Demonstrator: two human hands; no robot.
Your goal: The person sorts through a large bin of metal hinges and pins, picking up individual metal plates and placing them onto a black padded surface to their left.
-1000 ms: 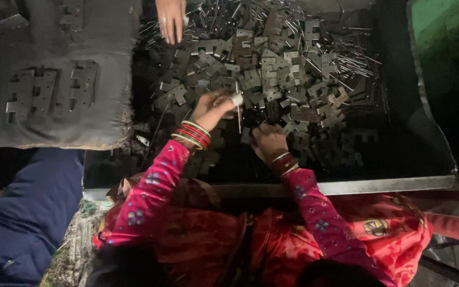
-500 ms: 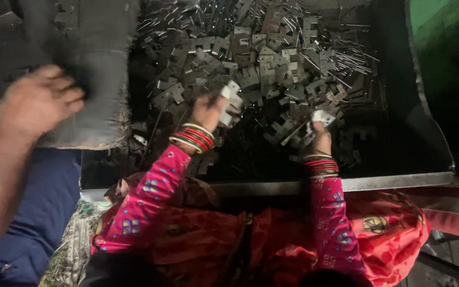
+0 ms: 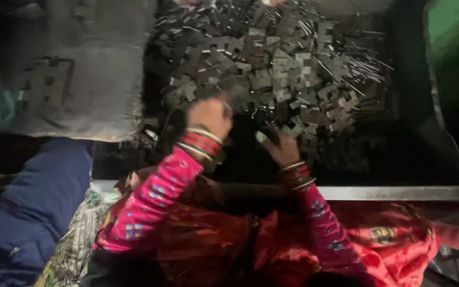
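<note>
at the tray edge: both hands reach into a dark tray over its pale front rim.
change, left hand: half a second ago the left hand showed a pale piece at its fingertips; now it is curled into a fist with its back to the camera, and whether it grips a piece i cannot tell.
change, right hand: the right hand sat further right, fingers on a pale piece; now it lies nearer the left, fingers bent on the parts, one pale piece at its fingertips.
change, other: a bare arm that lay over the grey sack on the left is out of view.
tray: holds a heap of flat, notched metal parts with thin pins among them, piled toward the back.
sack: bears a few of the same parts.
wrists: red and gold bangles on both, pink sleeves behind.
</note>
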